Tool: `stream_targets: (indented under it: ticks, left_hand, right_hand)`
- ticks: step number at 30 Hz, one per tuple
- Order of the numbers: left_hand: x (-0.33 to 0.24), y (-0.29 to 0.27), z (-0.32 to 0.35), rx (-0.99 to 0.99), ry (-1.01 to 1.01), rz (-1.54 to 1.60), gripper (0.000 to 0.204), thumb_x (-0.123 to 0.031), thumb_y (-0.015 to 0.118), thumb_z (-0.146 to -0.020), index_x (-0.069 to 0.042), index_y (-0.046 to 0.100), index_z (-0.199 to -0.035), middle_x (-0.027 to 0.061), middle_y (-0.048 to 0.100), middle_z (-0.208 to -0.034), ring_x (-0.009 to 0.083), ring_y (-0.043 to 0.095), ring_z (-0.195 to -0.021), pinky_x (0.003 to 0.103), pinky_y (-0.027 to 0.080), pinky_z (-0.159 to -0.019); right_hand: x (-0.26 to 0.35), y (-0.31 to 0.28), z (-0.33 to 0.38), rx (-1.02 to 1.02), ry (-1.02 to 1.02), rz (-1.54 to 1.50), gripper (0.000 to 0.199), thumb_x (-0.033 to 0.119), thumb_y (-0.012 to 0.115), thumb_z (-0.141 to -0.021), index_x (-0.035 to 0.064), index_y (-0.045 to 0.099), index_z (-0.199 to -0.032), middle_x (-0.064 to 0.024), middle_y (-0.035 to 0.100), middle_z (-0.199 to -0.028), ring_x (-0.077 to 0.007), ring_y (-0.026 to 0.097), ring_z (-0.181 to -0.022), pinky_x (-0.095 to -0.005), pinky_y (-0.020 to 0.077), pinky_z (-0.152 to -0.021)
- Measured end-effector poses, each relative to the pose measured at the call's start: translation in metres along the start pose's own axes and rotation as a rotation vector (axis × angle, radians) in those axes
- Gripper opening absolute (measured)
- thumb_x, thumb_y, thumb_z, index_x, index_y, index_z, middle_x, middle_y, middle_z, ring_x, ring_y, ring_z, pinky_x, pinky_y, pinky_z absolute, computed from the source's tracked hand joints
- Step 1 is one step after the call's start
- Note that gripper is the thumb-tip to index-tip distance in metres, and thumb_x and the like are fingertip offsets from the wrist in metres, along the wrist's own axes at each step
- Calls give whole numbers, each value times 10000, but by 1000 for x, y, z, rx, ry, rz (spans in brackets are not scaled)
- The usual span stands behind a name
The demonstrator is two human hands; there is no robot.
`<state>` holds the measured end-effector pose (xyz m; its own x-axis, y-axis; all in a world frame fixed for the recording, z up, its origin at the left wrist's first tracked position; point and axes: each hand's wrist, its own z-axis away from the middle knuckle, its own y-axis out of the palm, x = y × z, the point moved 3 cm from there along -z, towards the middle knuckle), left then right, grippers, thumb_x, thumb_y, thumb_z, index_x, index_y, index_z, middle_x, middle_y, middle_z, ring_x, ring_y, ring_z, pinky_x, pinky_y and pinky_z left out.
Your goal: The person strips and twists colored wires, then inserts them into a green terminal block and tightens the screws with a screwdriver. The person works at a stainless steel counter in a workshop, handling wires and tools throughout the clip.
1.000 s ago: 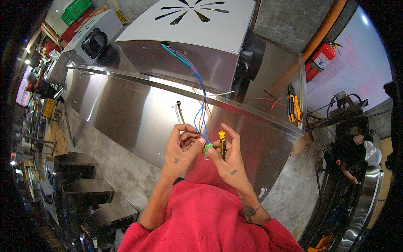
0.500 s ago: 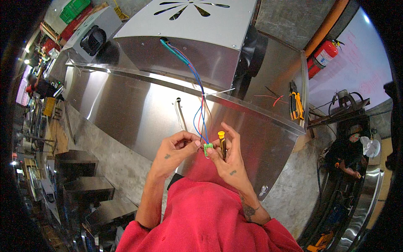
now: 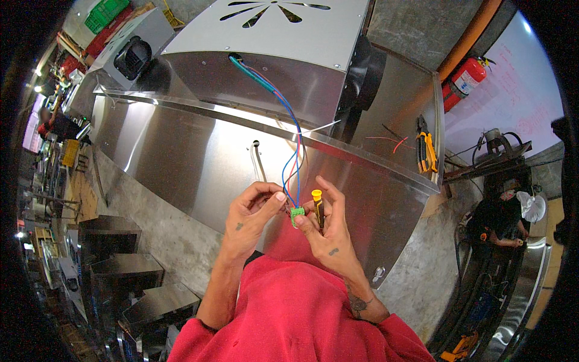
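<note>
My right hand (image 3: 325,226) holds a small green terminal block (image 3: 297,213) between thumb and finger. A screwdriver (image 3: 318,208) with a yellow cap and dark handle is tucked in the same hand, standing roughly upright. Close on the left, my left hand (image 3: 256,208) pinches a thin dark wire beside the block. Blue and red wires (image 3: 292,114) run from a hole in the steel housing (image 3: 265,84) down into the block, bundled midway by a white cable tie (image 3: 322,127). The screwdriver's tip is hidden by my fingers.
A steel panel (image 3: 181,151) lies under my hands, with another cable (image 3: 258,160) coming out of its hole. Orange-handled pliers (image 3: 426,148) and red wire scraps (image 3: 399,145) lie on the right. Beyond them hangs a fire extinguisher (image 3: 467,78). Another person (image 3: 500,220) works at far right.
The wire bundle and cable tie have shifted slightly right, and the terminal block sits a little lower. My left hand has moved slightly, still pinching. The other person's arm has moved.
</note>
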<state>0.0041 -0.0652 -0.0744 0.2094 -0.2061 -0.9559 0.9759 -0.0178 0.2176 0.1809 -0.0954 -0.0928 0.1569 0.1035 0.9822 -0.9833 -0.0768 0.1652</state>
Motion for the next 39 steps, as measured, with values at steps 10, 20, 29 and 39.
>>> stream_targets:
  ticks: [10, 20, 29, 39]
  left_hand:
    - [3, 1, 2, 23, -20, -48, 185, -100, 737, -1032, 26, 704, -1163, 64, 731, -1035, 132, 690, -953, 296, 571, -894]
    - [1, 4, 2, 20, -53, -65, 170, -124, 730, -1041, 22, 712, -1125, 56, 727, -1021, 122, 671, -948, 297, 554, -898]
    - [14, 10, 18, 207, 300, -260, 578, 3, 797, -932, -23, 534, -1447, 108, 621, -1253, 178, 649, -1153, 332, 546, -1013]
    - [11, 7, 19, 139, 248, -323, 476, 32, 801, -914, 34, 649, -1364, 134, 653, -1295, 205, 689, -1144, 346, 566, -1027]
  right_hand:
    - [2, -1, 0, 2, 0, 40, 784, 67, 728, -1013, 74, 265, -1647, -95, 562, -1120, -150, 525, -945, -315, 484, -888]
    - [-8, 3, -3, -28, -20, -101, 724, 61, 712, -1023, 59, 296, -1616, -54, 545, -1065, -109, 515, -899, -265, 475, -831]
    - [-6, 0, -9, -50, -49, -109, 645, 105, 679, -1059, 56, 318, -1592, -79, 578, -1098, -126, 595, -947, -284, 536, -833]
    - [30, -23, -18, -122, -305, 34, 478, 117, 491, -1134, 54, 369, -1592, -130, 578, -1260, -159, 625, -1004, -336, 559, -914]
